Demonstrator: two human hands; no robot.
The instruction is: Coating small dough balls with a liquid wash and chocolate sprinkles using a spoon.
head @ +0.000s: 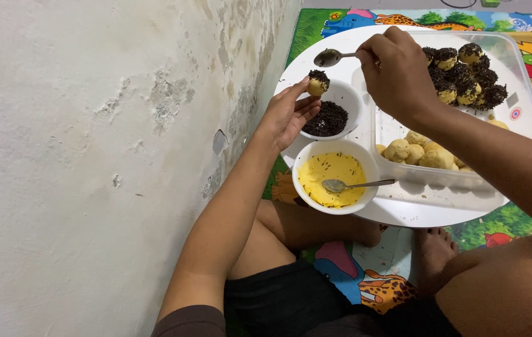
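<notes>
Your left hand [288, 115] is pinching a half-sprinkled round dough ball [318, 82] over the white bowl of dark sprinkles [331, 118] | your right hand [397, 68] is gripping a metal spoon [331, 57] above it | clear plastic tray [516, 75]: dark coated balls [463, 75] are piling up at the far end, plain yellowish balls [419, 153] are waiting.

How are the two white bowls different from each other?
The far bowl holds dark chocolate sprinkles; the near bowl holds smooth yellow cream. The near bowl has a spoon resting in it; the far bowl has none. The near bowl looks wider than the far bowl. Both are round, white, and sit on the white tray.
</notes>
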